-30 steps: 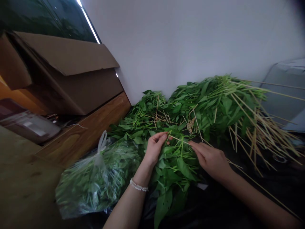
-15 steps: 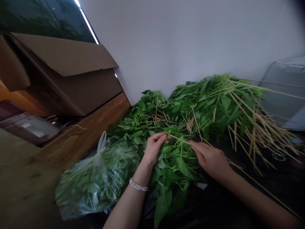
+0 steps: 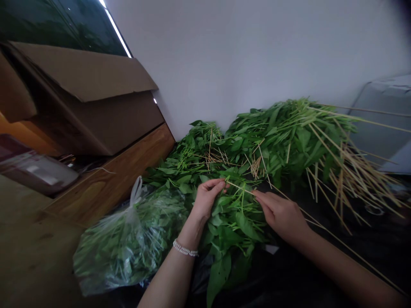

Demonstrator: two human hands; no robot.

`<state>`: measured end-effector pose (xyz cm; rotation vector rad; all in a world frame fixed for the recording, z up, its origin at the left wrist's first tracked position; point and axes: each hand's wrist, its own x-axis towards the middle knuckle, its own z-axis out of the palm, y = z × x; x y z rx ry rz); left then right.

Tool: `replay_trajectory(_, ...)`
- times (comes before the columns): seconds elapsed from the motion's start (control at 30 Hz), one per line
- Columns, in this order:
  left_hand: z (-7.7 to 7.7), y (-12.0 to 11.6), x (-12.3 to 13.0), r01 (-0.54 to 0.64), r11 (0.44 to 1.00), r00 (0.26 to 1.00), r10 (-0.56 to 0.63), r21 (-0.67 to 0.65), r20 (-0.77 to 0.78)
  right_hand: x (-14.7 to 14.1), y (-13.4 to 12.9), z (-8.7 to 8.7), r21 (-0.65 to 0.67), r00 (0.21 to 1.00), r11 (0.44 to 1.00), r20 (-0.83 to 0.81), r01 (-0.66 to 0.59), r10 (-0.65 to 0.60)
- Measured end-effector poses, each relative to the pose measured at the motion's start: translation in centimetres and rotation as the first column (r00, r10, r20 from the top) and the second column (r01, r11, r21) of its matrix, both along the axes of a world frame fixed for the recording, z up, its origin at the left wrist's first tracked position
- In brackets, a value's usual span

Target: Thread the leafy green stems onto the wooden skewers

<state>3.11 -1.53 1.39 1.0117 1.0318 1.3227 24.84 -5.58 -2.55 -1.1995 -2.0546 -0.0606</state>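
Above a heap of green leafy stems, my two hands meet at a thin pale stick, which looks like a bamboo skewer. My right hand is closed on the stick, with thumb and forefinger pinching it. My left hand, wearing a white beaded bracelet on its wrist, pinches a small green stem at the stick's far end. Whether the tip has pierced that stem is too small to tell. Beneath both hands the leaves spread over black sheeting.
A knotted clear plastic bag of greens lies at the left. Behind are more piled leafy stems and many loose pale sticks. An open cardboard box stands on a wooden surface. A white wall rises behind.
The view has shifted very slightly. Both hands keep the same grips in nearly the same place, with my right hand a touch closer to my left.
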Motion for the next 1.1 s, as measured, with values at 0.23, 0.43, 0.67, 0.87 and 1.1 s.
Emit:
replay_trajectory(0.23,-0.1,-0.1,0.0,0.034,0.999,0.999,-0.034,-0.008,-0.019,-0.2,-0.2,-0.1,0.016,1.0,1.0,-0.005,-0.018,0.018)
replay_trajectory(0.43,0.0,-0.8,1.0,0.158,0.987,0.975,-0.155,0.006,-0.158,-0.5,-0.3,-0.1,-0.005,0.999,0.999,0.006,-0.048,0.048)
replay_trajectory(0.67,-0.1,-0.6,0.9,0.114,0.991,0.979,-0.101,0.068,-0.175,-0.4,-0.2,0.2,0.02,0.999,0.999,-0.02,-0.049,0.049)
replay_trajectory(0.87,-0.3,0.6,-0.8,-0.125,0.987,0.991,0.129,0.101,-0.036,0.8,0.6,1.4,-0.064,0.97,0.998,-0.241,-0.002,-0.013)
replay_trajectory(1.1,-1.0,0.6,-0.4,-0.031,0.967,0.923,0.124,0.252,-0.363,2.0,1.1,2.7,-0.188,0.845,0.97,-0.484,0.153,-0.227)
